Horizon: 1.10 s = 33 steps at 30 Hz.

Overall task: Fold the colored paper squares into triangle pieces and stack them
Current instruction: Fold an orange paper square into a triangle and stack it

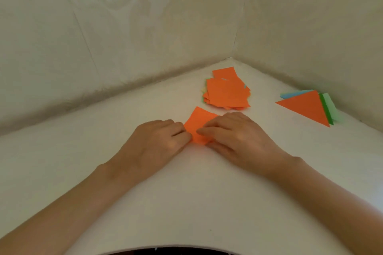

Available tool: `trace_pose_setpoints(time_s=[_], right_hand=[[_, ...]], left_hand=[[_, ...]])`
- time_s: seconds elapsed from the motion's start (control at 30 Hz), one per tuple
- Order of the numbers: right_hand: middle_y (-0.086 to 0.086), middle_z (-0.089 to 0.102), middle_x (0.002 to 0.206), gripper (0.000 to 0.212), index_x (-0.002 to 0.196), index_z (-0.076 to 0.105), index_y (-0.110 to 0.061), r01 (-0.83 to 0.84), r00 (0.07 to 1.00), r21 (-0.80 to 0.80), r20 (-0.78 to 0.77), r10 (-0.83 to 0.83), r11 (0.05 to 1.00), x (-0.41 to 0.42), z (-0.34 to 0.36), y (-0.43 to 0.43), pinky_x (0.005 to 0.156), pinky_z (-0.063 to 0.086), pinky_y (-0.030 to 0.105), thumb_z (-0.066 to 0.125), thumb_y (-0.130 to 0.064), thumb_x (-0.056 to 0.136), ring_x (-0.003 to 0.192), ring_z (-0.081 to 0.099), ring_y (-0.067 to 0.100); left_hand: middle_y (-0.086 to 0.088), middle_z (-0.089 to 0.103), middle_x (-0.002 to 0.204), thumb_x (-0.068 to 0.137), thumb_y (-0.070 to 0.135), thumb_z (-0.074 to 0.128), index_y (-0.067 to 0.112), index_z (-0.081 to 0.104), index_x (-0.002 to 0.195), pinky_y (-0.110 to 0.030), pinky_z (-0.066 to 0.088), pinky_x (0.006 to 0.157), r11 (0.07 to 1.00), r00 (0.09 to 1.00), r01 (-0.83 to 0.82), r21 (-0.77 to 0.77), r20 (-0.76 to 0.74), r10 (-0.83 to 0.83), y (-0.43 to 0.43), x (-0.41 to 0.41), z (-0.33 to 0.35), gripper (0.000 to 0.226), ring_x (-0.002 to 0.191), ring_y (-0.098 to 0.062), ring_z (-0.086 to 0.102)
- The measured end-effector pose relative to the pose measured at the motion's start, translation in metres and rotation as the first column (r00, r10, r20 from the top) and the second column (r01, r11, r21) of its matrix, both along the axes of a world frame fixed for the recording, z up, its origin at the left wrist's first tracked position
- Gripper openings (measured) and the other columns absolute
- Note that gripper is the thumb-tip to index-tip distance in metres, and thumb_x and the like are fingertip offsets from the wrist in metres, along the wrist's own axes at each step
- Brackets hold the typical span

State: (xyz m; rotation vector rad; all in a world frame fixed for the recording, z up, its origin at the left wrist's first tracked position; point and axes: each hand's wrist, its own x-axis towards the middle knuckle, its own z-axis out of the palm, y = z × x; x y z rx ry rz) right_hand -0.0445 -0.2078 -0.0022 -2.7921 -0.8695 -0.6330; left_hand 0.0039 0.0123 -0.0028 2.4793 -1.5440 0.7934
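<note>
An orange paper square lies on the white table between both hands. My left hand pinches its left corner with curled fingers. My right hand covers its right side, with the fingers pinching the near edge. Behind it sits a loose pile of unfolded squares, orange on top with yellow, green and blue edges showing. At the right lies a stack of folded triangles, an orange one on top of green and blue ones.
Pale patterned walls meet in a corner just behind the paper pile and close off the table at the back and right. The table's near edge curves along the bottom of the view.
</note>
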Motion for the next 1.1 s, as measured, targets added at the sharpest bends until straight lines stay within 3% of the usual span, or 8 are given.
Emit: trace_pose_setpoints(time_s=[0.13,0.27,0.37,0.5,0.63,0.77,0.97,1.1], right_hand=[[0.003,0.069,0.094,0.028,0.096,0.074,-0.015,-0.04,0.999,0.002,0.022,0.04,0.999,-0.001,0.0,0.002,0.059,0.053,0.033,0.048,-0.024,0.089,0.075,0.064,0.027],[0.001,0.066,0.099,0.03,0.098,0.074,-0.017,-0.038,0.996,0.055,-0.075,0.042,0.998,0.0,0.001,0.0,0.065,0.05,0.03,0.049,-0.032,0.09,0.082,0.062,0.022],[-0.004,0.061,0.101,0.027,0.094,0.073,-0.017,0.052,0.965,0.274,-0.26,0.021,0.96,0.001,0.001,0.002,0.078,0.041,0.019,0.054,-0.036,0.09,0.089,0.054,0.016],[0.0,0.055,0.082,0.023,0.07,0.059,-0.013,0.268,0.9,0.46,-0.433,-0.049,0.846,0.009,0.004,0.013,0.071,0.034,0.013,0.064,-0.024,0.089,0.076,0.047,0.011],[-0.008,0.049,0.069,0.019,0.073,0.059,-0.018,0.162,0.985,0.447,-0.13,-0.116,0.88,0.007,0.003,0.022,0.065,0.035,0.018,0.058,-0.028,0.089,0.068,0.041,0.008],[0.007,0.067,0.087,0.022,0.095,0.074,-0.007,-0.05,0.983,0.298,0.183,-0.005,0.953,-0.002,0.001,0.023,0.069,0.044,0.035,0.055,-0.018,0.092,0.075,0.057,0.025],[0.008,0.068,0.092,0.019,0.1,0.074,-0.009,-0.087,0.955,0.237,0.295,0.013,0.968,-0.001,-0.001,0.02,0.069,0.044,0.04,0.056,-0.011,0.092,0.081,0.056,0.026],[0.006,0.068,0.091,0.019,0.099,0.074,-0.009,-0.08,0.959,0.227,0.283,0.012,0.971,-0.002,0.0,0.022,0.072,0.043,0.038,0.057,-0.014,0.093,0.084,0.055,0.024]], left_hand=[[0.008,0.066,0.09,0.091,0.037,0.045,0.021,0.072,0.092,-0.027,0.052,0.055,0.995,0.96,0.02,-0.101,-0.276,-0.047,0.005,-0.004,0.0,0.031,0.078,-0.012,0.062],[0.02,0.064,0.099,0.087,0.051,0.045,0.027,0.074,0.093,-0.026,0.048,0.07,0.979,0.884,-0.095,-0.181,-0.467,0.0,0.016,0.001,-0.006,0.038,0.092,0.0,0.055],[0.021,0.061,0.101,0.081,0.057,0.048,0.029,0.073,0.087,-0.034,0.052,0.075,0.956,0.833,-0.18,-0.233,-0.553,0.022,0.017,0.004,-0.006,0.039,0.093,0.002,0.055],[0.014,0.058,0.084,0.076,0.069,0.04,0.026,0.064,0.078,-0.035,0.048,0.074,0.899,0.767,-0.351,-0.261,-0.631,0.116,0.016,0.006,-0.003,0.049,0.083,-0.004,0.054],[0.012,0.055,0.078,0.072,0.077,0.049,0.034,0.058,0.101,-0.02,0.04,0.066,0.88,0.668,-0.407,-0.245,-0.737,0.104,0.011,-0.001,0.002,0.052,0.073,-0.005,0.052],[0.013,0.066,0.082,0.077,0.037,0.076,0.031,0.061,0.101,-0.01,0.041,0.067,0.846,0.524,-0.343,-0.408,-0.831,-0.187,0.001,-0.011,0.006,0.028,0.076,-0.001,0.06],[0.005,0.071,0.09,0.061,0.022,0.082,0.025,0.066,0.096,-0.027,0.053,0.087,0.685,0.275,-0.398,-0.61,-0.792,-0.546,0.002,-0.007,0.007,0.038,0.087,-0.012,0.067],[0.007,0.072,0.09,0.067,0.001,0.078,0.012,0.06,0.103,-0.018,0.052,0.075,0.623,0.204,-0.442,-0.645,-0.749,-0.63,0.0,-0.009,0.013,0.042,0.084,-0.007,0.068]])
